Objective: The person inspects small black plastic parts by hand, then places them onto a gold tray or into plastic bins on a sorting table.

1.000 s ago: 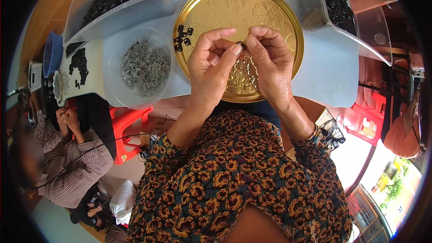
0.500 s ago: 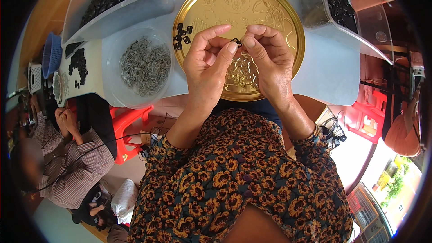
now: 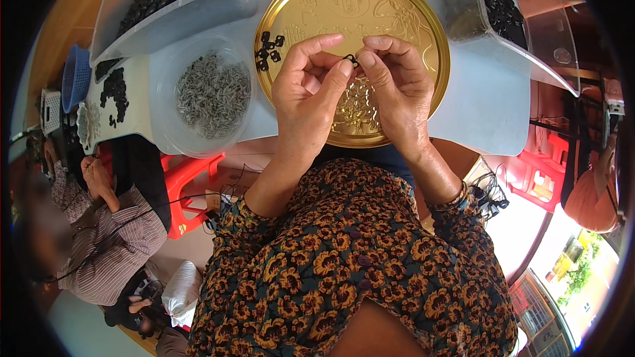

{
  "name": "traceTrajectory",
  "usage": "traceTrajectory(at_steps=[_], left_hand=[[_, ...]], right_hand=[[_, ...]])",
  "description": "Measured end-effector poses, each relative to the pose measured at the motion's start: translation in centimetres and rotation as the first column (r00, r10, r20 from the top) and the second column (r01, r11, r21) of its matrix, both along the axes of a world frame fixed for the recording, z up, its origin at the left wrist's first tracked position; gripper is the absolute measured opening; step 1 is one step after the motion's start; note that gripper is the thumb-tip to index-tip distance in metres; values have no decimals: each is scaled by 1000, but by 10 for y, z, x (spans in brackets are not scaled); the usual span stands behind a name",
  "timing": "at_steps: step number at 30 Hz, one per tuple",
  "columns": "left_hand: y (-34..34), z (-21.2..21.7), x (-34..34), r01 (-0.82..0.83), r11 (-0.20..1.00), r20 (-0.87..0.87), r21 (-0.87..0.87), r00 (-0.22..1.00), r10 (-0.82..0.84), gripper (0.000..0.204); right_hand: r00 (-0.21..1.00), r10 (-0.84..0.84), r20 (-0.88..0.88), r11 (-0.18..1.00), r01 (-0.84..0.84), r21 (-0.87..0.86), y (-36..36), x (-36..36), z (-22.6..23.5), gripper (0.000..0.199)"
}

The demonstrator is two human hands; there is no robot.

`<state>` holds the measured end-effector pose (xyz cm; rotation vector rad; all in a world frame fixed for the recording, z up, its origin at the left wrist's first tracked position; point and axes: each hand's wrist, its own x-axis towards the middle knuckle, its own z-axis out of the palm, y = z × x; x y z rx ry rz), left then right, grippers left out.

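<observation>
Far left: blue basket (image 3: 76,78), with a white basket (image 3: 50,112) just beside it, lower. Below, lower left of frame: co-worker in a striped shirt (image 3: 126,235), hands clasped (image 3: 98,178). Loose black parts (image 3: 115,96) lie on the left end of the table (image 3: 486,106). Upper left: clear bin (image 3: 198,23) holding a big heap of black parts. Under that, left of centre: round clear tub (image 3: 161,112) of small grey metal pieces (image 3: 213,96). Red stool (image 3: 188,192) below the table edge; pale sack (image 3: 182,291) further down.

Upper centre: round gold tray (image 3: 344,20) on the table. One cluster of black parts sits inside its left rim (image 3: 268,49), a short row along its top rim.

Left hand (image 3: 309,96) is over the lower half of the tray, thumb tip pressed on a small black piece (image 3: 350,61), index finger raised clear of the thumb. Right hand (image 3: 400,89) pinches the same piece from its side, thumb and bent index close together. Piece sits between the two thumb tips, above the middle of the tray; ring-like outline, finer detail too small to read.

Flowered shirt (image 3: 357,251) fills lower centre. Upper right: second clear bin (image 3: 529,59), more black parts inside. Right of frame, below the table: black cables (image 3: 489,195), then another red stool (image 3: 539,175).
</observation>
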<state>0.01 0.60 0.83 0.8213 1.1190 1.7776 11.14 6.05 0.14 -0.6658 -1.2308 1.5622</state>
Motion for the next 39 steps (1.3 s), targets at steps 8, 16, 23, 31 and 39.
traceTrajectory(at_steps=[8, 16, 23, 31, 39], left_hand=[[0, 1, 0, 12, 1000, 12, 7, 1000, -12, 30], [1, -2, 0, -17, 1000, -17, 22, 1000, 17, 32], [3, -11, 3, -80, 997, -29, -7, 996, 80, 36], [4, -9, -10, -4, 996, 79, -92, 997, 12, 34], [1, -2, -13, 32, 994, 41, -103, 999, -28, 33]], right_hand=[[999, 32, -27, 998, -34, -61, 1, 1, 0, 21], [999, 39, 15, 999, -39, -27, 1, -1, -1, 22], [994, -79, 81, 996, 76, 41, -9, -12, -17, 21], [987, 79, 138, 995, -70, -72, 6, 3, -2, 20], [912, -21, 409, 874, -181, 450, 29, 16, 9, 20]])
